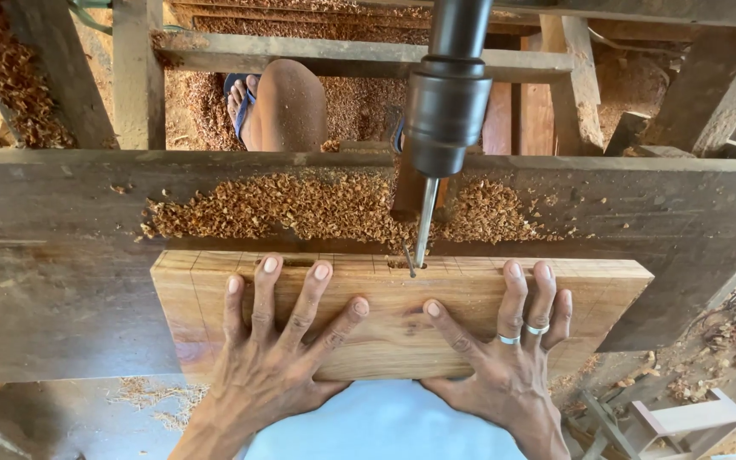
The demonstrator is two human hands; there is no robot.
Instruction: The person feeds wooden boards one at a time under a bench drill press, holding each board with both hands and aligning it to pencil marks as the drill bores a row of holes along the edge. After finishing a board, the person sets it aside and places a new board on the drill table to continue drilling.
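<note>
While both palms press flat, the left hand (270, 345) lies open with fingers spread on the wooden board (393, 311), and the right hand (504, 349), equally open and wearing two rings, rests on the same board just beside it. The board sits on the dark bench (53, 255). Beyond the fingertips, between the two thumbs, a drill bit (423, 226) under a dark chuck (446, 106) seems to meet the board's far edge. Wood shavings (300, 209) heap just beyond the left hand.

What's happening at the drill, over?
Left hand and right hand flat, pressing the wooden board. Drill bit at its far edge. Wood shavings heaped behind.
</note>
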